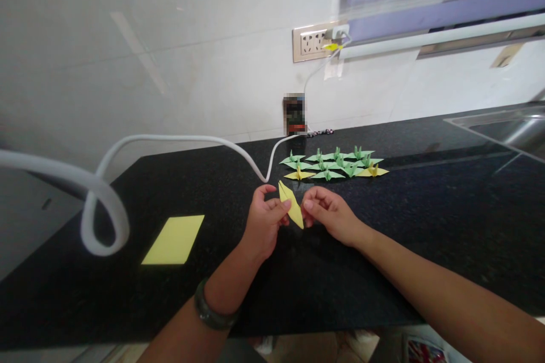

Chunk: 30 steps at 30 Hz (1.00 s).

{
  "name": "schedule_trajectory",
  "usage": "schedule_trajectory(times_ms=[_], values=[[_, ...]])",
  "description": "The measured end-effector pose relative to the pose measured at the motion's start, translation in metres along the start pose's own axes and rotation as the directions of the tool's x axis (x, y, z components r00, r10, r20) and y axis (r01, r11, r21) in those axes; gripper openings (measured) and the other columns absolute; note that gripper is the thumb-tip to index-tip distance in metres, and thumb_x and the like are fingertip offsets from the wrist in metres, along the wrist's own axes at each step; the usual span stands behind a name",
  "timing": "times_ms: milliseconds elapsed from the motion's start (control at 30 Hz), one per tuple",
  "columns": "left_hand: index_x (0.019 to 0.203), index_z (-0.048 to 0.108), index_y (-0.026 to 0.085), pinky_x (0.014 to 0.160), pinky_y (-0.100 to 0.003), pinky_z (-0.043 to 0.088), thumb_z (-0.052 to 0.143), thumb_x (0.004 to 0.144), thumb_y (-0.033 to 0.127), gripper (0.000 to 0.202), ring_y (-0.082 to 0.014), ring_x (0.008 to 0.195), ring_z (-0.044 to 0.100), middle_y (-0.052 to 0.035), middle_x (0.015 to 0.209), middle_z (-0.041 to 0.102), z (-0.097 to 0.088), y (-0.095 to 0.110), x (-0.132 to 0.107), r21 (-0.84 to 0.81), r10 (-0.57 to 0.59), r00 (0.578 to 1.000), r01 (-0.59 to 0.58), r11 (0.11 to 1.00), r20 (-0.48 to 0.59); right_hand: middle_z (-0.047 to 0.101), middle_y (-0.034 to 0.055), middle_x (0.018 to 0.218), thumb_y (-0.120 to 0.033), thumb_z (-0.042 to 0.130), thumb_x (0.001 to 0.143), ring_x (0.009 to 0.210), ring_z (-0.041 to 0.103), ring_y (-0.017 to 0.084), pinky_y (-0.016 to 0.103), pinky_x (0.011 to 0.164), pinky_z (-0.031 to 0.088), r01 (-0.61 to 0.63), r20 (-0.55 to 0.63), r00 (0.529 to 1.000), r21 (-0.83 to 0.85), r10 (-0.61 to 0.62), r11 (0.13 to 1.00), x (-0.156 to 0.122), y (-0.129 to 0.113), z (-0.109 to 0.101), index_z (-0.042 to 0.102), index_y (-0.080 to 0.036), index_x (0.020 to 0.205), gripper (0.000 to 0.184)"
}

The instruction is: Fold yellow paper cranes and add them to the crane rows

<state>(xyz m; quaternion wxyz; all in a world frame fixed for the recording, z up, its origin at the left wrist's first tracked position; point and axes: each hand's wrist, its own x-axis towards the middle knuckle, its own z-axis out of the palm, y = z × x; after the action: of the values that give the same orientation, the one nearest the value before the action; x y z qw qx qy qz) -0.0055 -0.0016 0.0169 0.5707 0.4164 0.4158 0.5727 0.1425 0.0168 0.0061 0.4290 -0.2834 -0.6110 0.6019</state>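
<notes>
my left hand (264, 224) clamps a slim yellow folded-paper diamond (291, 204), lengthwise far-left to near-right; right hand (330, 212) beside it, grip i cannot tell; black stone counter (323, 295) leaves room nearer me than the diamond.

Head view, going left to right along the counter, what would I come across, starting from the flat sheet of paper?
Flat yellow sheet, left hand, folded yellow paper, right hand, metal sink at the far right.
</notes>
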Motion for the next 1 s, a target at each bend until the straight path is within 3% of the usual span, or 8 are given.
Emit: schedule_trajectory(times_ms=[133, 267, 400, 667, 800, 1000], values=[[0.085, 0.052, 0.016, 0.047, -0.019, 0.039, 0.06, 0.065, 0.023, 0.022, -0.0073, 0.048, 0.051, 0.0032, 0.058, 0.054, -0.001, 0.0, 0.001, 0.011, -0.076, 0.994, 0.076, 0.997, 0.08, 0.052, -0.0036, 0.066, -0.027, 0.06, 0.07, 0.054, 0.05, 0.007, 0.02, 0.05, 0.042, 0.025, 0.032, 0.999, 0.149, -0.03, 0.988, 0.003, 0.005, -0.002, 0.042, -0.02, 0.087, 0.026], [0.076, 0.058, 0.012, 0.058, -0.025, 0.045, 0.056, 0.067, 0.019, 0.011, -0.0118, 0.059, 0.057, -0.0026, 0.067, 0.06, -0.002, 0.002, 0.001, -0.023, -0.118, 0.982, 0.123, 0.992, 0.147, 0.053, -0.0016, 0.069, -0.024, 0.056, 0.073, 0.057, 0.051, 0.007, 0.021, 0.053, 0.043, -0.002, 0.087, 0.996, 0.145, -0.011, 0.989, 0.003, 0.008, -0.003, 0.049, -0.018, 0.087, 0.017], [0.081, 0.06, 0.01, 0.063, -0.029, 0.046, 0.051, 0.068, 0.013, 0.016, -0.0139, 0.061, 0.059, -0.0046, 0.069, 0.063, -0.003, 0.006, -0.001, -0.047, -0.125, 0.967, 0.138, 0.989, 0.221, 0.055, -0.0012, 0.07, -0.022, 0.057, 0.073, 0.057, 0.051, 0.007, 0.021, 0.054, 0.043, 0.001, 0.082, 0.997, 0.1, -0.009, 0.995, 0.004, 0.009, -0.008, 0.053, -0.017, 0.087, 0.015], [0.088, 0.06, 0.011, 0.068, -0.028, 0.044, 0.057, 0.063, 0.01, 0.025, -0.0126, 0.065, 0.058, -0.0042, 0.074, 0.064, -0.008, 0.001, 0.001, 0.088, -0.121, 0.965, 0.103, 0.991, 0.232, 0.058, 0.0012, 0.073, -0.024, 0.06, 0.069, 0.063, 0.052, 0.009, 0.023, 0.06, 0.042, 0.065, 0.07, 0.996, -0.18, -0.053, 0.982, 0.004, 0.003, -0.014, 0.059, -0.015, 0.084, 0.017], [0.088, 0.061, 0.01, 0.07, -0.03, 0.044, 0.056, 0.066, 0.015, 0.022, -0.0146, 0.07, 0.059, -0.0057, 0.076, 0.064, -0.009, 0.0, 0.001, 0.104, -0.115, 0.964, 0.092, 0.99, 0.241, 0.06, 0.0039, 0.079, -0.028, 0.057, 0.072, 0.069, 0.055, 0.012, 0.024, 0.063, 0.043, 0.129, 0.091, 0.99, -0.333, -0.104, 0.934, 0.002, -0.002, -0.016, 0.061, -0.015, 0.085, 0.018], [0.089, 0.061, 0.011, 0.071, -0.03, 0.045, 0.061, 0.064, 0.018, 0.026, -0.0137, 0.069, 0.059, -0.004, 0.072, 0.063, -0.01, -0.002, 0.002, 0.147, -0.121, 0.968, 0.089, 0.985, 0.219, 0.059, 0.0024, 0.069, -0.03, 0.05, 0.077, 0.063, 0.052, 0.011, 0.022, 0.058, 0.041, 0.166, 0.04, 0.985, -0.514, -0.169, 0.842, 0.002, -0.001, -0.014, 0.059, -0.015, 0.075, 0.018]])
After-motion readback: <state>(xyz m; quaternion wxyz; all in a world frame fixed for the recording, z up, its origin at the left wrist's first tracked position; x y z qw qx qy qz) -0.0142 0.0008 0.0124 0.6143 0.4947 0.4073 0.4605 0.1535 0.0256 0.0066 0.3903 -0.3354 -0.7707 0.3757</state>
